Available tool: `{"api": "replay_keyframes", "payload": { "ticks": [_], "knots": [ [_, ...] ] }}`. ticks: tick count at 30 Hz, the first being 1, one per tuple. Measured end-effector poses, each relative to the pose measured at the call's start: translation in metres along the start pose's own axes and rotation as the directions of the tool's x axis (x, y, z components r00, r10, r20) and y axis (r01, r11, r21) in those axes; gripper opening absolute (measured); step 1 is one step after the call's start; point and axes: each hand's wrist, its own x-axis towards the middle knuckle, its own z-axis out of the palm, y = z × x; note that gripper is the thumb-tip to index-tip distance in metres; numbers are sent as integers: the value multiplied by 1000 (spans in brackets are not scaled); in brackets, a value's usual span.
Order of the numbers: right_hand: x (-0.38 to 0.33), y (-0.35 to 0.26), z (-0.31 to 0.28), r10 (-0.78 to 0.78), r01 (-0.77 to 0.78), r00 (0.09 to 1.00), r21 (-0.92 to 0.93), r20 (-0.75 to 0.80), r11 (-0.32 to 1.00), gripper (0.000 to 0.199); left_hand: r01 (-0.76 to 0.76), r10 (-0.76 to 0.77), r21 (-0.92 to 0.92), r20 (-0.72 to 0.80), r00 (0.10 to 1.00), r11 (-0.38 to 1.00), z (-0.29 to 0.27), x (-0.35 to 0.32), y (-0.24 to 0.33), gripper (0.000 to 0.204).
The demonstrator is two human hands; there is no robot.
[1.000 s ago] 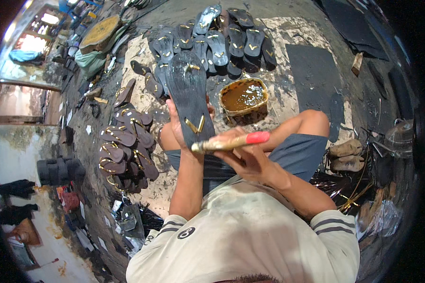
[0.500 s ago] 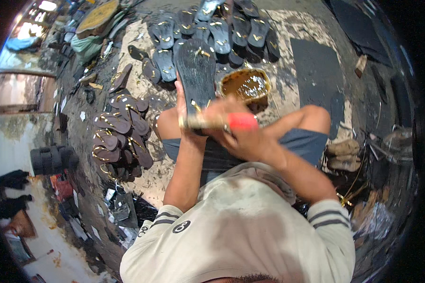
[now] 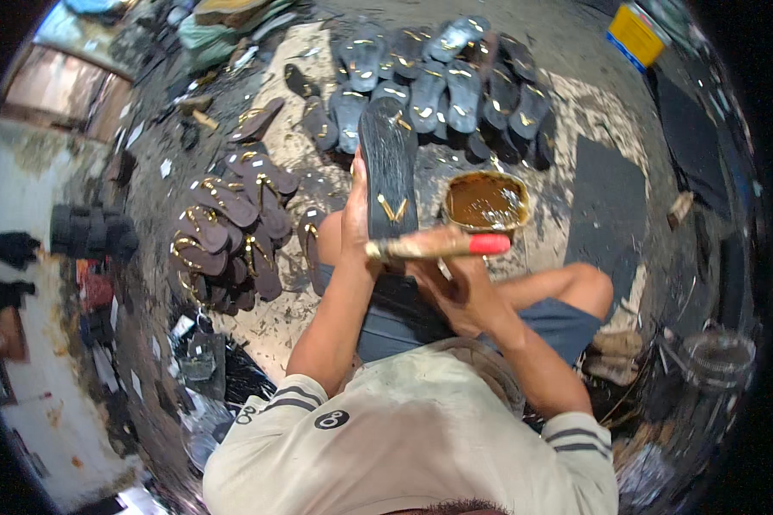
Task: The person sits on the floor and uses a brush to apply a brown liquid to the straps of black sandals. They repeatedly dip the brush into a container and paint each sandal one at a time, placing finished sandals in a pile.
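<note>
My left hand (image 3: 357, 206) is closed around the left edge of a black sandal sole (image 3: 386, 159), held up with its toe end pointing away from me. The sole's face is glossy and streaked as if wet, and short gold strap ends form a V near its heel end. In my right hand (image 3: 455, 279) is a brush (image 3: 489, 245) with a red-tipped handle, lying crosswise over the near end of the sole. Its bristles sit by my left wrist and are hard to make out. Right of the sole stands a tub (image 3: 449, 206) of shiny brown liquid.
Several dark sandal soles (image 3: 427, 94) with gold bits lie at the back. Finished-looking brown sandals (image 3: 223, 202) with gold straps are heaped at the left. A black sheet (image 3: 608, 202) lies on the right, and a yellow-and-blue can (image 3: 637, 36) stands at the far right.
The view has shifted, so the scene sits lower and the yellow-and-blue can shows. My right hand and brush, blurred before, are now sharper, slightly farther from the sole's middle. Both hands keep their grips.
</note>
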Motion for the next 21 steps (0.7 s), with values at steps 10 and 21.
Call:
{"api": "replay_keyframes", "payload": {
  "ticks": [10, 21],
  "knots": [
    [-42, -8, -116, 524, -588, 513, 167, -680, 791, 38, -101, 114, 64, -249, 962, 993, -157, 149, 121, 48],
    [-46, -1, -134, 420, -615, 509, 24, -751, 788, 32, 75, 310, 565, -554, 773, 822, -212, 315, 115, 61]
  ]
}}
